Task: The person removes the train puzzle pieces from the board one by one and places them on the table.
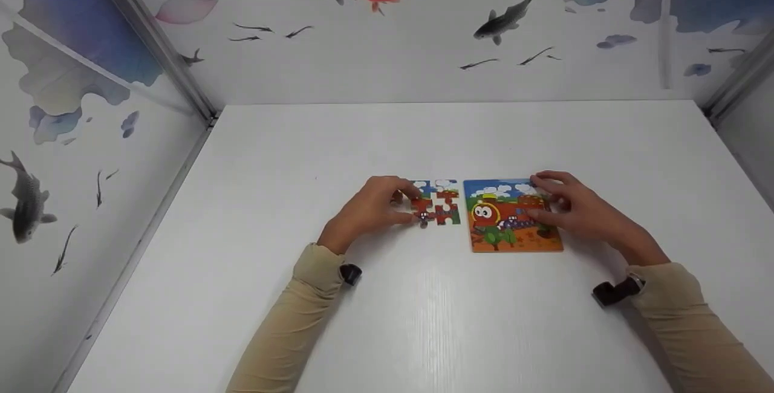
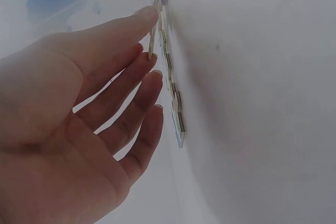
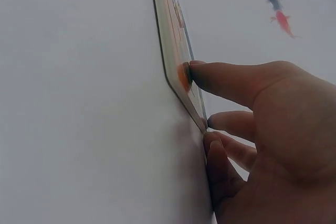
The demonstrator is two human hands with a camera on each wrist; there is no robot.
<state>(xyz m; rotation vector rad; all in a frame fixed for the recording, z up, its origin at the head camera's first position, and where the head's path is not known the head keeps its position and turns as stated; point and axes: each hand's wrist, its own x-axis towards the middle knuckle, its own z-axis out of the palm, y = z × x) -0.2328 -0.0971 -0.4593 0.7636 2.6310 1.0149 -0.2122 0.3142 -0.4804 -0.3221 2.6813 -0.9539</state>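
Note:
In the head view my left hand (image 1: 378,205) is at the loose jigsaw pieces (image 1: 447,202), left of the puzzle board. Its thumb and fingers pinch one thin jigsaw piece (image 2: 152,43), seen edge-on in the left wrist view, tilted beside the row of other pieces. My right hand (image 1: 577,208) holds the right side of the square puzzle board (image 1: 496,239), which shows a big-eyed red cartoon figure, green plants and clouds. The right thumb lies on the board's picture and the other fingers are at its edge, partly hidden by the hand.
The board and pieces lie on a white table (image 1: 387,302). White panels (image 1: 411,60) painted with fish and lily leaves stand at the back and left. Dark wrist-worn devices (image 1: 617,291) sit at both cuffs.

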